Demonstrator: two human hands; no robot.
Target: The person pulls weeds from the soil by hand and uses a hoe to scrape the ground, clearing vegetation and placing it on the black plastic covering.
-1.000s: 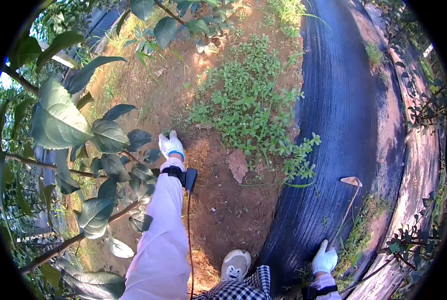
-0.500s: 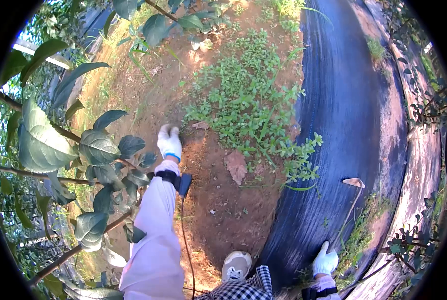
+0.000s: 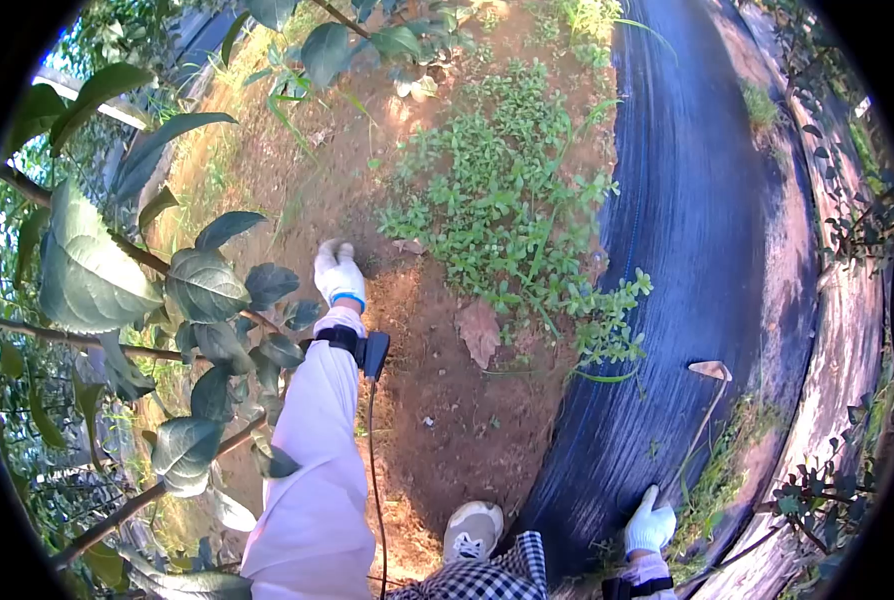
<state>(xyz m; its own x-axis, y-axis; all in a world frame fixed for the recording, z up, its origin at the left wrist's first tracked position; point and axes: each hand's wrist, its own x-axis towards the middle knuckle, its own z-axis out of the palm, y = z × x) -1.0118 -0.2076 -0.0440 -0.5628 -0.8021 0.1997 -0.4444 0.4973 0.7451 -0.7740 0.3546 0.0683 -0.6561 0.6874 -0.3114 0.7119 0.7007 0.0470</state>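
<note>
My left hand, in a white glove with a blue cuff, reaches out over bare brown soil. Its fingers are partly extended, and I see nothing in them. A patch of low green weeds grows to the right of it, and a dry brown leaf lies nearer me. At the lower right, my right hand, also gloved in white, is closed around the lower end of a small hoe. The hoe's thin handle slants up over the black ground sheet to a small, pale, dirt-covered blade; the grip itself is partly hidden.
Leafy branches hang close on the left, some in front of my left sleeve. The black ground sheet runs along the right, with a pale log-like strip beyond it. A cable trails from my left wrist device; my shoe stands on the soil.
The view has shifted slightly, so the plants and soil appear a little further right. My left hand has moved slightly back from the weeds. My right hand stays on the hoe.
</note>
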